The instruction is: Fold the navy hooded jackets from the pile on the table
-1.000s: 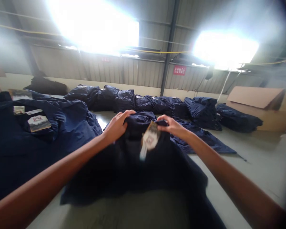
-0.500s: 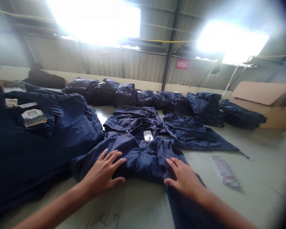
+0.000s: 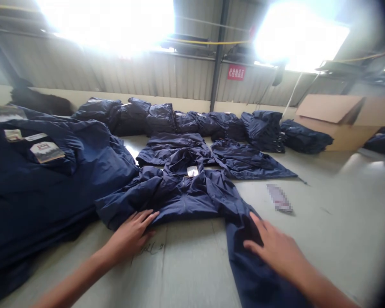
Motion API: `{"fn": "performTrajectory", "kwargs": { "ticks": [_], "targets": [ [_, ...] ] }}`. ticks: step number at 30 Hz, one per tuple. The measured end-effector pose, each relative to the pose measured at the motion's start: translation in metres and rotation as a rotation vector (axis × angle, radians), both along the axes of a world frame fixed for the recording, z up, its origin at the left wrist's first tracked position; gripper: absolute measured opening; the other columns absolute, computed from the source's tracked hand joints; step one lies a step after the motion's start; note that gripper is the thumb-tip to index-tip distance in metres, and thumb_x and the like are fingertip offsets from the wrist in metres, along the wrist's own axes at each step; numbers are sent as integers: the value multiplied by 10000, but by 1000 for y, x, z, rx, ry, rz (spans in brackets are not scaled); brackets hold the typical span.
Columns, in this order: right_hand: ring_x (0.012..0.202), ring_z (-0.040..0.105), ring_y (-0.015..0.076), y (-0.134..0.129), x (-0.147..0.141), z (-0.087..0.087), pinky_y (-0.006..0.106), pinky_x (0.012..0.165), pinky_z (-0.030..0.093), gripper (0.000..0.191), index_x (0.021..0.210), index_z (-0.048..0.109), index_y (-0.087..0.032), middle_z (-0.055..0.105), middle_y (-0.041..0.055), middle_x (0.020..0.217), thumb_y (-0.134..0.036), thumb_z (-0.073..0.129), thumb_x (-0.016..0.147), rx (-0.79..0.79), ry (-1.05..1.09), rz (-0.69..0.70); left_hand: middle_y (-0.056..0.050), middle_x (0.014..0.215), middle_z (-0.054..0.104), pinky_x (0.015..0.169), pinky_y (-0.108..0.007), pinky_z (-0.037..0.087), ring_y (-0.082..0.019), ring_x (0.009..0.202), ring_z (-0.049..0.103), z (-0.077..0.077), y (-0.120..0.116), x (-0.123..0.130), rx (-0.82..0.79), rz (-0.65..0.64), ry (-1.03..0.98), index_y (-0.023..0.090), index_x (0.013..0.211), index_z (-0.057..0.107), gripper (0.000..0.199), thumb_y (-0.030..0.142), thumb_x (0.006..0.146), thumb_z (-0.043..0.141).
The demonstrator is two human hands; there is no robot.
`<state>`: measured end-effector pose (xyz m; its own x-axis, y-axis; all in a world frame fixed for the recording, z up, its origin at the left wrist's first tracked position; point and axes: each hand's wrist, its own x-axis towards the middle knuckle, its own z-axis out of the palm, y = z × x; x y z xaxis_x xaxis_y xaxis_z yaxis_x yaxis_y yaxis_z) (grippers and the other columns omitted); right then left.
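Observation:
A navy hooded jacket (image 3: 186, 199) lies on the pale table in front of me, its zip in the middle and a white tag (image 3: 193, 171) at the neck. One sleeve (image 3: 244, 248) runs down towards me on the right. My left hand (image 3: 133, 233) is at the jacket's lower left edge, fingers stretched out and together, thumb partly hidden. Over the right sleeve is my right hand (image 3: 272, 246), thumb and fingers spread; whether it presses the cloth I cannot tell. Neither hand grips anything.
To the left is a pile of navy jackets (image 3: 93, 149) with paper tags (image 3: 47, 152). Folded navy garments (image 3: 160, 117) stand in a row at the back. More navy cloth (image 3: 247, 160) lies behind the jacket. An open cardboard box (image 3: 349, 132) stands far right, a blurred-out item (image 3: 279, 198) nearer.
Both hands have moved down the jacket towards me, the right one also outward onto the sleeve. The jacket front looks flatter and its hood more spread. The view has shifted slightly.

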<state>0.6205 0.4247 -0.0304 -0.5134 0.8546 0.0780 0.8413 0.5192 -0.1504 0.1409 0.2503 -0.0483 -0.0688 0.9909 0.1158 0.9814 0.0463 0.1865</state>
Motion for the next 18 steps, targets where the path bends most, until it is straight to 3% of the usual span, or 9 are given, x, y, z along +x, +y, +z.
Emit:
{"fn": "performTrajectory", "kwargs": {
  "ticks": [2,4,7,9,12,15,18],
  "targets": [
    [941,756,467,-38,27,-18,587,726,629,944,1649,444,-266,720,245,1282,-600,732,814,-73,-62,-48,-95,1596,568,1250,-578,364,-354,1471,528,-16,-5,-1,59,20,-15,330,1555,566,544,453,1026,540],
    [1018,744,482,-67,42,-34,562,723,639,950,1646,452,-285,711,243,1301,-554,760,789,-101,-42,-31,-96,1589,576,1252,-599,353,-360,1472,527,-29,-5,-2,97,37,-23,332,1530,593,523,477,1033,515],
    [1205,701,399,-85,42,-42,500,877,639,707,1619,490,-285,672,192,1392,-361,592,924,-157,104,44,-106,1576,584,1249,-615,354,-361,1453,544,-37,-2,-4,122,50,-12,313,1526,593,529,493,1039,489],
    [1237,692,316,-81,34,-36,462,1002,601,626,1561,554,-262,667,152,1413,-211,492,940,-246,215,100,-124,1567,587,1256,-651,322,-363,1444,552,-35,0,-1,158,39,18,284,1541,567,538,477,1047,479],
    [1254,675,270,-67,18,-15,461,1117,529,531,1412,665,-255,697,107,1375,-143,521,913,-383,359,152,-133,1593,551,1272,-685,271,-362,1489,502,-24,1,22,254,-41,69,267,1594,480,568,437,1053,516],
    [1208,684,261,-58,-1,9,465,1117,516,429,1272,726,-270,743,69,1274,-133,584,891,-508,486,218,-109,1610,524,1279,-649,305,-337,1517,467,-10,3,70,293,-234,52,308,1611,441,602,333,1031,601],
    [1179,697,278,-54,-21,25,480,1099,524,348,1211,755,-263,763,63,1234,-183,617,901,-591,563,223,-88,1642,477,1250,-603,394,-326,1507,478,0,7,126,201,-433,-31,381,1625,404,740,206,966,692]
  ]
}}
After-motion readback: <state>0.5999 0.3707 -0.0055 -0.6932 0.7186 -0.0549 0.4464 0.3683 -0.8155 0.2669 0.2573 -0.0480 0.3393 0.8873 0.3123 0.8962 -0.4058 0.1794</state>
